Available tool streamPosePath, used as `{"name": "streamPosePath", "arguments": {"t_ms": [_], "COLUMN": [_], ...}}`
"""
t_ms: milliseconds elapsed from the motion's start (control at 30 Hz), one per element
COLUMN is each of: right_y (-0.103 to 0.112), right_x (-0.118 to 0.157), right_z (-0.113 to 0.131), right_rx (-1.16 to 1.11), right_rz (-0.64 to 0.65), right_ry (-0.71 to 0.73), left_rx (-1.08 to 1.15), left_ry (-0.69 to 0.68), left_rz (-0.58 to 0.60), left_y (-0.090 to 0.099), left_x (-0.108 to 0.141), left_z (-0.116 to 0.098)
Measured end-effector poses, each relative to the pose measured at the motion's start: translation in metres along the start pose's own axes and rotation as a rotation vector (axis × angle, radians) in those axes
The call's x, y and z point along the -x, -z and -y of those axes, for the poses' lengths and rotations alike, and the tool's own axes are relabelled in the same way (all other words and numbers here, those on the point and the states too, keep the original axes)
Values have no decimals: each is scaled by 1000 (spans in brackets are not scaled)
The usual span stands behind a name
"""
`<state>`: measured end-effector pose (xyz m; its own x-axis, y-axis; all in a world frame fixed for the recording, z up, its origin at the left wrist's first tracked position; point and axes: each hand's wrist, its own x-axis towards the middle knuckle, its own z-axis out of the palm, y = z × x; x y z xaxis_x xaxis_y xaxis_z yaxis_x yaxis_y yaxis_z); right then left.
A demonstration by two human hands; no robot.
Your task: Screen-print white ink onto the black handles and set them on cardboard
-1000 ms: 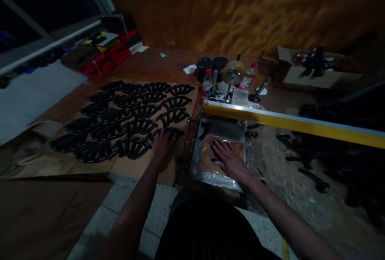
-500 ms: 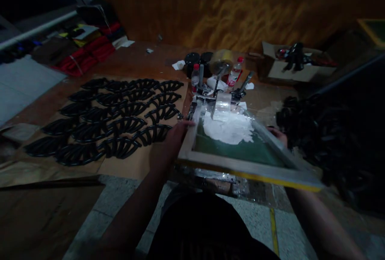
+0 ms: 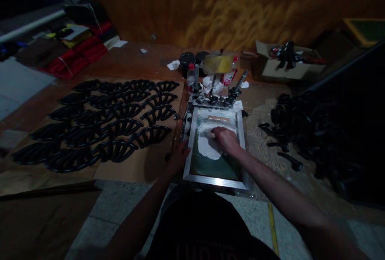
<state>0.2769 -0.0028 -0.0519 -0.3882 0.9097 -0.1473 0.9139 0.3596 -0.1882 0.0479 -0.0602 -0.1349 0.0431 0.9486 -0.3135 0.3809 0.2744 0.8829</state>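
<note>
Now on bench (image 3: 144,59): silver-framed green mesh screen (image 3: 214,180) under thick white ink (image 3: 208,148), beside black arched parts (image 3: 120,134).
Right hand (image 3: 225,140): fingers curled around pale wooden squeegee (image 3: 211,134).
Left hand (image 3: 179,158): open, fingers against frame.
Risk: slipping frame could smear ink.

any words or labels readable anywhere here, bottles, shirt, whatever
No text can be read for certain.
Person's black shirt: pale printed letters, too blurred to read.
Clear plastic bottle with red cap: label too small to read.
Second red-capped plastic bottle: partly hidden, no readable text.
</note>
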Motion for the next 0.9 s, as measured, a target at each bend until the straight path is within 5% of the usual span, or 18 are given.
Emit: {"name": "streamPosePath", "arguments": {"t_ms": [167, 333, 500, 700, 800, 900], "right_y": [-5, -11, -34, 22, 59, 69], "right_x": [33, 29, 46, -5, -21, -9], "right_z": [-9, -7, -4, -9, -53, -109], "right_rx": [-53, -29, -98, -173, -264, -349], "right_rz": [101, -52, -79, -202, -426, -621], "right_ry": [413, 281, 371, 105, -81, -292], "left_rx": [-1, 59, 85, 99, 104, 115], "left_ry": [12, 13, 31, 54, 2, -100], "left_rz": [-38, -51, -66, -61, -107, -204], "left_y": [-1, -2, -3, 17, 31, 40], "left_x": [4, 5, 7, 24, 31, 24], "left_z": [-3, -6, -13, -50, -78, -109]}}
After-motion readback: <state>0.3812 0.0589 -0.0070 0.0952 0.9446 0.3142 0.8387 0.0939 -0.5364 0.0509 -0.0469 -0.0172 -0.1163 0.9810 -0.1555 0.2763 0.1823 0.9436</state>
